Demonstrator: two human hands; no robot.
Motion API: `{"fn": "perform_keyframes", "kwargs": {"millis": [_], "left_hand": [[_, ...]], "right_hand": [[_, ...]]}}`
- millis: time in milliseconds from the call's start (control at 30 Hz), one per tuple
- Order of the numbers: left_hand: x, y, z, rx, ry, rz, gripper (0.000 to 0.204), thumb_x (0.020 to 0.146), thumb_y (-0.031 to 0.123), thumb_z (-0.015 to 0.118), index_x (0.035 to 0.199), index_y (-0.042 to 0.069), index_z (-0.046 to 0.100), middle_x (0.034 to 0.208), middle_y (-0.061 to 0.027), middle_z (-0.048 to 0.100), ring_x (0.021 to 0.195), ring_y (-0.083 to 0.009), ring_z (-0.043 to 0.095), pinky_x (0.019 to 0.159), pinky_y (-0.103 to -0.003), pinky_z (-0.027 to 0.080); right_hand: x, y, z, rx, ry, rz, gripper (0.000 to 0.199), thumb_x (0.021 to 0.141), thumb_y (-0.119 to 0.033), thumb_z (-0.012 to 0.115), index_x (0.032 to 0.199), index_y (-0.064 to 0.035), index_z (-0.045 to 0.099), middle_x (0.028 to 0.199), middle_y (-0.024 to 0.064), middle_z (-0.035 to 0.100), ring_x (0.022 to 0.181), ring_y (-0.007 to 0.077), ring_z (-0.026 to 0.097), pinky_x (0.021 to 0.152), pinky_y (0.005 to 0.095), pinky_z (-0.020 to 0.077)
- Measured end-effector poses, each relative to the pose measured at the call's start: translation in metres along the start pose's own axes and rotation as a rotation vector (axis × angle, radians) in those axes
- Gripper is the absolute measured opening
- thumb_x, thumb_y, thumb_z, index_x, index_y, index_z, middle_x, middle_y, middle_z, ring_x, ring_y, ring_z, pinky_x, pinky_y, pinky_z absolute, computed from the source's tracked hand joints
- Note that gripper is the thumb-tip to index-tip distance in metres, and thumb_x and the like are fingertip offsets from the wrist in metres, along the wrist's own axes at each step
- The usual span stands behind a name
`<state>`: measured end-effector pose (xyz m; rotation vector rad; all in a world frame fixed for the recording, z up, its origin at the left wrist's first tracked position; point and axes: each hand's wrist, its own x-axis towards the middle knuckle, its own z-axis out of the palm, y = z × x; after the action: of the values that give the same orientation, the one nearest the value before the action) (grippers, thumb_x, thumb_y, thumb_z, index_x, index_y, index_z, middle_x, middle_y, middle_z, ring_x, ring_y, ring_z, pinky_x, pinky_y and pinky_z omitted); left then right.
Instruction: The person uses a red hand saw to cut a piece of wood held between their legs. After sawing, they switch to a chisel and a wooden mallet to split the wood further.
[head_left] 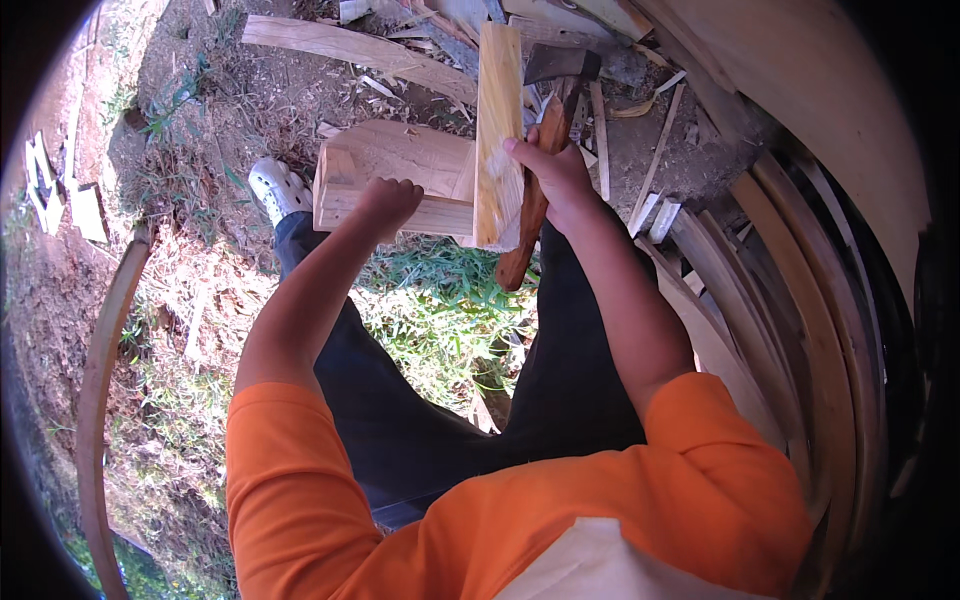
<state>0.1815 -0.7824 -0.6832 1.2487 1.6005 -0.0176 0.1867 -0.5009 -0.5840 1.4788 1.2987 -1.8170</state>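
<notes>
Outdoors: right hand (560,175) gripping brown-handled steel hatchet (545,120) against pale upright wooden plank (497,130), steadying it; left hand (388,200) fisted on pale wooden block (400,175), bracing.

A white shoe (277,187) rests on bare dirt at ten o'clock. Green grass (440,300) fills the centre. Long curved wooden slats (810,330) stack up at three o'clock, another curved slat (100,360) lies at nine, and loose wood scraps (650,210) scatter near one o'clock.
</notes>
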Motion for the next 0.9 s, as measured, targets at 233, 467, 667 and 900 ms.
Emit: {"fn": "perform_keyframes", "kwargs": {"millis": [233, 467, 667, 900], "left_hand": [[-0.020, 0.107, 0.074, -0.247, -0.116, 0.028, 0.046, 0.078, 0.016, 0.076, 0.118, 0.005, 0.056, 0.103, -0.0103, 0.064, 0.093, -0.0279, 0.071, 0.076, -0.044, 0.058], [0.002, 0.165, 0.185, -0.304, 0.035, -0.123, 0.023, 0.093, 0.016, 0.061, 0.116, 0.011, 0.060, 0.103, -0.0076, 0.067, 0.097, -0.0268, 0.070, 0.084, -0.049, 0.052], [0.032, 0.136, 0.147, -0.417, -0.562, -0.011, 0.060, 0.091, 0.022, 0.070, 0.146, 0.013, 0.049, 0.139, -0.0171, 0.061, 0.125, -0.0365, 0.063, 0.103, -0.052, 0.051], [0.141, 0.046, 0.047, -0.514, -1.087, -0.078, 0.074, 0.092, 0.041, 0.075, 0.156, 0.021, 0.045, 0.145, -0.0122, 0.060, 0.126, -0.0309, 0.062, 0.101, -0.050, 0.054]], "right_hand": [[0.009, 0.002, -0.006, -0.003, -0.036, 0.003, 0.029, 0.084, -0.013, 0.084, 0.092, -0.0150, 0.056, 0.088, -0.0038, 0.060, 0.083, 0.0079, 0.059, 0.081, 0.0279, 0.0475], [0.006, -0.030, 0.021, 0.070, -0.048, -0.041, 0.028, 0.083, -0.014, 0.085, 0.094, -0.0136, 0.059, 0.089, -0.0035, 0.061, 0.083, 0.0081, 0.060, 0.081, 0.0284, 0.0487], [0.001, -0.070, 0.037, -0.118, -0.183, -0.211, 0.030, 0.083, -0.028, 0.087, 0.092, -0.0120, 0.063, 0.087, -0.0015, 0.065, 0.080, 0.0090, 0.062, 0.079, 0.0295, 0.0502], [-0.018, -0.087, 0.029, -0.196, -0.303, -0.408, 0.030, 0.082, -0.030, 0.086, 0.090, -0.0103, 0.064, 0.083, 0.0006, 0.064, 0.076, 0.0107, 0.062, 0.070, 0.0310, 0.0503]]}}
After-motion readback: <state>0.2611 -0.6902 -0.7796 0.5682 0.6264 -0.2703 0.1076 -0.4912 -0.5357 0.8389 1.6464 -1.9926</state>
